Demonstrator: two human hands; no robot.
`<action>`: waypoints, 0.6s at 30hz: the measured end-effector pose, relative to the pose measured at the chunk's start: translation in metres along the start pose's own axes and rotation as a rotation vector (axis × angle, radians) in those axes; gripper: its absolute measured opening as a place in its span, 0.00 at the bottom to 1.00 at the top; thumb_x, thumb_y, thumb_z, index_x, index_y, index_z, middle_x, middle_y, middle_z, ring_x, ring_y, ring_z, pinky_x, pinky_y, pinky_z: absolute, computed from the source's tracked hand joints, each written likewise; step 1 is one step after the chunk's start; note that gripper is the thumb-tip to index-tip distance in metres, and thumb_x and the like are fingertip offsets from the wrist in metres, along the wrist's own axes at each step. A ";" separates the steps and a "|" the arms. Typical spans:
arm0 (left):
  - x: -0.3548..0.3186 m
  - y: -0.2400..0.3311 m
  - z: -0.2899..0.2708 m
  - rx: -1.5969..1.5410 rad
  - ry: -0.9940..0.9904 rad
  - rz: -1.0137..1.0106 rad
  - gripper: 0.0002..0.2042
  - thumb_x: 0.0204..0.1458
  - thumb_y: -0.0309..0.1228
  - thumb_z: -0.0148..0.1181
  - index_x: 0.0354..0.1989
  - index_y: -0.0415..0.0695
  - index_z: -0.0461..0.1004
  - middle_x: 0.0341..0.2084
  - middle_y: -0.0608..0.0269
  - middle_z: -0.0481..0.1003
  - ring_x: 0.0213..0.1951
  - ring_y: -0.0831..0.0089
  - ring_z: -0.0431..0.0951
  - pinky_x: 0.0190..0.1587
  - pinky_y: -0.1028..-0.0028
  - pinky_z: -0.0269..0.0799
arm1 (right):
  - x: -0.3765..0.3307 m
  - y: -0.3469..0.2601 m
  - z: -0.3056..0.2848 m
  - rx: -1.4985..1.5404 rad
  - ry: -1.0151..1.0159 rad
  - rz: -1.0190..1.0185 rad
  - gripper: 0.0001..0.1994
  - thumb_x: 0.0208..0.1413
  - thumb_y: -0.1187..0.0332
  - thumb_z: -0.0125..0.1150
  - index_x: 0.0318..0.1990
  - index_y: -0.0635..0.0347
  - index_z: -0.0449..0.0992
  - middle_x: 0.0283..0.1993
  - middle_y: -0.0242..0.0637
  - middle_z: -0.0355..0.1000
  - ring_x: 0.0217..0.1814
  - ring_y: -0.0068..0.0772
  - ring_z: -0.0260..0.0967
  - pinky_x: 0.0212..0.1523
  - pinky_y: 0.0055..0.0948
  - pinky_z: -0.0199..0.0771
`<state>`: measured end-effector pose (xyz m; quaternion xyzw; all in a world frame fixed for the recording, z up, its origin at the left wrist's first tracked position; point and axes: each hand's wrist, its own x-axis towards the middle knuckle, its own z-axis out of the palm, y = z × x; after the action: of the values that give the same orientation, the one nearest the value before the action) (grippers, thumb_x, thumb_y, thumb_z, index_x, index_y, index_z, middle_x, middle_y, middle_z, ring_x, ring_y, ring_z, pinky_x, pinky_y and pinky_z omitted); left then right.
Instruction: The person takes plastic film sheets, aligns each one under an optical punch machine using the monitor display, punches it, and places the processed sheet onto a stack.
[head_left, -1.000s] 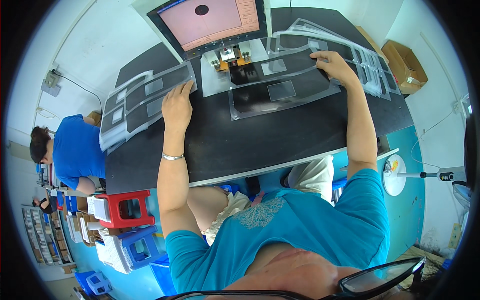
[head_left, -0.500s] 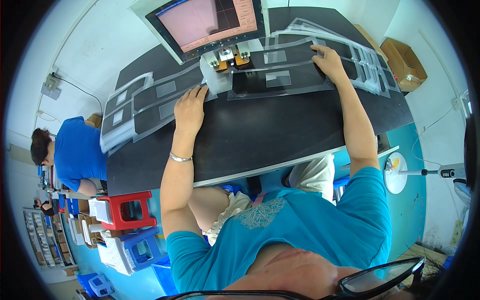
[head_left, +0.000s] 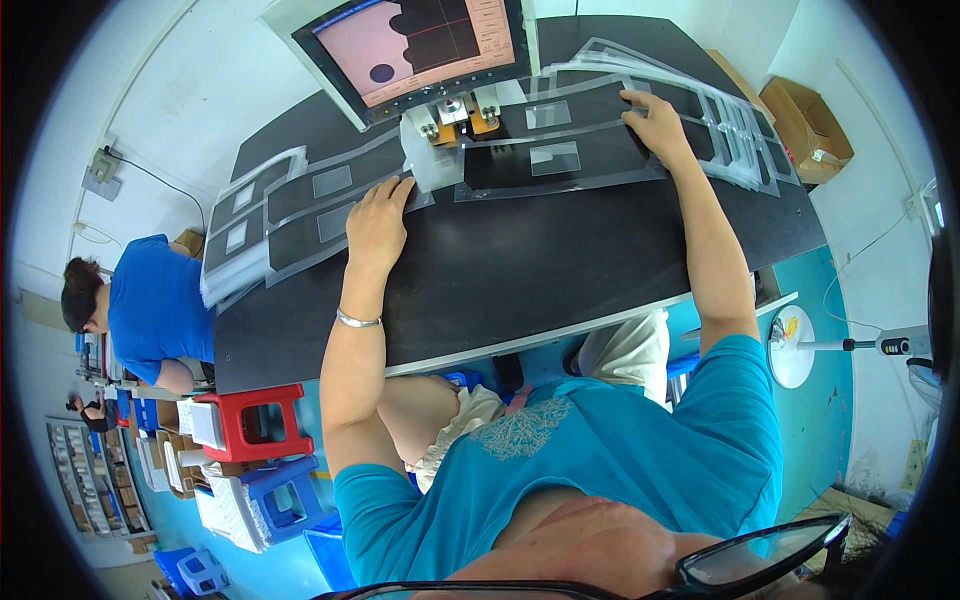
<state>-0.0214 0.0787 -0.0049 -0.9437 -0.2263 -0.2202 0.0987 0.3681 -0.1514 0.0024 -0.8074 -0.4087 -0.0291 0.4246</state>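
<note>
A clear plastic sheet (head_left: 500, 160) with frosted bands and pale rectangular patches lies on the black table, its left edge by the base of a small machine (head_left: 455, 122). My right hand (head_left: 656, 128) rests at its right end, thumb and forefinger apart on the film. Left of the machine, similar clear sheets (head_left: 290, 228) overlap. My left hand (head_left: 376, 222) lies palm down on the right end of the nearest one, fingers stretched toward the machine. Above the machine, a tilted monitor (head_left: 415, 50) displays a magnified dark outline with a round dark spot and red cross lines.
A fanned stack of clear sheets (head_left: 735, 135) covers the table's right end. An open cardboard box (head_left: 808, 130) stands beyond it. The black table (head_left: 540, 260) curves around in front of me. At left, a person in blue (head_left: 160, 300) bends over beside a red stool (head_left: 258, 425).
The right-hand sheet has shifted slightly left, and the monitor's picture now has a wavy dark edge and a round spot. My left hand has slid a little left and down.
</note>
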 end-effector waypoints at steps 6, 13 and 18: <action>-0.001 0.000 0.000 -0.007 0.007 -0.006 0.24 0.48 0.16 0.54 0.54 0.49 0.77 0.53 0.62 0.78 0.55 0.62 0.78 0.52 0.63 0.76 | -0.003 -0.010 -0.005 0.196 -0.093 0.069 0.23 0.54 0.68 0.64 0.59 0.60 0.77 0.51 0.47 0.77 0.50 0.35 0.73 0.54 0.30 0.71; 0.000 0.000 -0.001 -0.004 0.023 0.003 0.23 0.48 0.16 0.54 0.53 0.48 0.77 0.52 0.62 0.78 0.54 0.62 0.78 0.52 0.63 0.75 | -0.001 -0.006 0.002 0.131 -0.055 0.040 0.24 0.53 0.68 0.64 0.59 0.59 0.77 0.50 0.45 0.77 0.48 0.35 0.74 0.53 0.30 0.72; 0.000 0.002 -0.002 -0.009 0.022 0.021 0.22 0.48 0.17 0.54 0.53 0.47 0.77 0.51 0.62 0.78 0.54 0.62 0.78 0.53 0.64 0.75 | 0.000 -0.011 0.016 0.000 0.227 -0.054 0.24 0.48 0.67 0.63 0.56 0.60 0.78 0.54 0.47 0.77 0.42 0.42 0.75 0.52 0.36 0.74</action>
<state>-0.0212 0.0765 -0.0027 -0.9439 -0.2145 -0.2307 0.0994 0.3558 -0.1368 -0.0011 -0.7877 -0.3795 -0.1316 0.4671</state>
